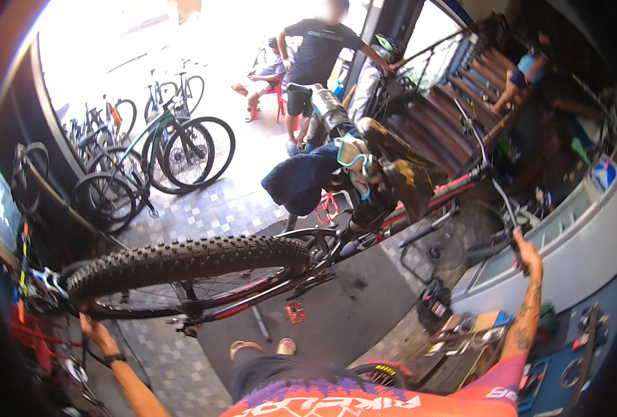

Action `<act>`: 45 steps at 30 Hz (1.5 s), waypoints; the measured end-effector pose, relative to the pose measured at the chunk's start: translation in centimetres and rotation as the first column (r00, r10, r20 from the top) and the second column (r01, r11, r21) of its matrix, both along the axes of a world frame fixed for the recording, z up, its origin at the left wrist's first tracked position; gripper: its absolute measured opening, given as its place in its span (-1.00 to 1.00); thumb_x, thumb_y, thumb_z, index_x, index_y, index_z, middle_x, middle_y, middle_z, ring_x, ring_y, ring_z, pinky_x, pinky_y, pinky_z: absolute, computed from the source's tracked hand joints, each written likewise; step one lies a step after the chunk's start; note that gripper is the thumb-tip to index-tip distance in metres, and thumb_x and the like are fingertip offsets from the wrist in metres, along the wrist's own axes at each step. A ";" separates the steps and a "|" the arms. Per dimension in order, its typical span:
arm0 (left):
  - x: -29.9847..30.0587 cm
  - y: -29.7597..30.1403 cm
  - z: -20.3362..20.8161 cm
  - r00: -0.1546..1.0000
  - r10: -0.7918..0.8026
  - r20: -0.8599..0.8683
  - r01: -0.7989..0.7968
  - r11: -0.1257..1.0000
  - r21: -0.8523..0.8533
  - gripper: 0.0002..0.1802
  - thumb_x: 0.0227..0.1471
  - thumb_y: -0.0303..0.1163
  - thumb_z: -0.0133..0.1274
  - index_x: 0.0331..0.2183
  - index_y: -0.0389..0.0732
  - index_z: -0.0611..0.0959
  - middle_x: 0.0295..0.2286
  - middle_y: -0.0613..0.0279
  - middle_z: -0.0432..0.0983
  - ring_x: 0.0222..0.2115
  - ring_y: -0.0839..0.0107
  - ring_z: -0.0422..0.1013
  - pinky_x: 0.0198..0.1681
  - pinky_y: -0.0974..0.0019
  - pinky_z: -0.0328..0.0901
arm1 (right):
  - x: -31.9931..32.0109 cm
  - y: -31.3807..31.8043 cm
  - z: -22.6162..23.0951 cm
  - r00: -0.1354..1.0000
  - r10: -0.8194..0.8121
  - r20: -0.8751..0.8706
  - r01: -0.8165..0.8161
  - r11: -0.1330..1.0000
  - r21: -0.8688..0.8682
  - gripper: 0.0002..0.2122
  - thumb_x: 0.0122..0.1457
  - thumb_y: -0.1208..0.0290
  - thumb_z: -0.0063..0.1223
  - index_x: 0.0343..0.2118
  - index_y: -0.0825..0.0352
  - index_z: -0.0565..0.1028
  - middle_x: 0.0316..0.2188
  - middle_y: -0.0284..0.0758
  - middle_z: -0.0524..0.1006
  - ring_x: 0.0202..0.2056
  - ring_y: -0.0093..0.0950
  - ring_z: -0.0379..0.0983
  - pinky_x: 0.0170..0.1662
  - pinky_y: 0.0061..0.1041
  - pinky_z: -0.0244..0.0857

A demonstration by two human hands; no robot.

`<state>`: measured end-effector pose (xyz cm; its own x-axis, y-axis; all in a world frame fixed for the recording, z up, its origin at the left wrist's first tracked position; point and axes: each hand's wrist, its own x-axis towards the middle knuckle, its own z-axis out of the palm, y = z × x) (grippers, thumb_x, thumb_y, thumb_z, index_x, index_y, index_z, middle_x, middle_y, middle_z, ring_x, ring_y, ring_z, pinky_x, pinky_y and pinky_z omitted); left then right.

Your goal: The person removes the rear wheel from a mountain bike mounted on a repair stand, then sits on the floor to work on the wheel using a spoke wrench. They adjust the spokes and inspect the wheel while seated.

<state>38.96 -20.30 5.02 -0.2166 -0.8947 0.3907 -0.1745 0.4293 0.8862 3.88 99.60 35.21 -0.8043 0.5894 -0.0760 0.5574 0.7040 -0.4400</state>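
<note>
A mountain bike hangs raised across the middle, its knobby rear tire (190,260) at the left and its handlebar (506,198) at the right. My right hand (528,251) is closed round the near end of the handlebar. My left hand (99,335) is at the tire's left end, touching or very close to its near side; its fingertips are partly hidden there. The dark frame (253,299) with red accents carries a red pedal (295,313) below it. Dark cloth (298,181) and a pale blue-and-cream item (354,154) hang just beyond the frame.
Parked bikes (176,149) crowd the far left. A person in dark clothes (319,52) stands beyond; another sits nearby, and a third is by the stairs (447,125). A white chest freezer (552,254) and a tool-strewn bench (472,340) flank my right. A dark mat (350,306) covers the floor.
</note>
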 end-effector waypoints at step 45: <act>-3.1 5.8 2.8 0.981 0.086 -0.173 -0.081 0.996 0.037 -0.73 0.29 -0.47 -0.06 -0.07 -0.27 0.68 -0.21 0.37 0.64 -0.18 0.50 0.46 0.00 0.38 0.28 | -0.2 0.4 0.6 0.999 0.046 0.028 -0.048 0.995 0.089 -0.19 0.21 -0.54 -0.14 -0.38 0.37 0.56 -0.65 -0.23 0.51 -0.72 -0.35 0.48 -0.67 -0.38 0.34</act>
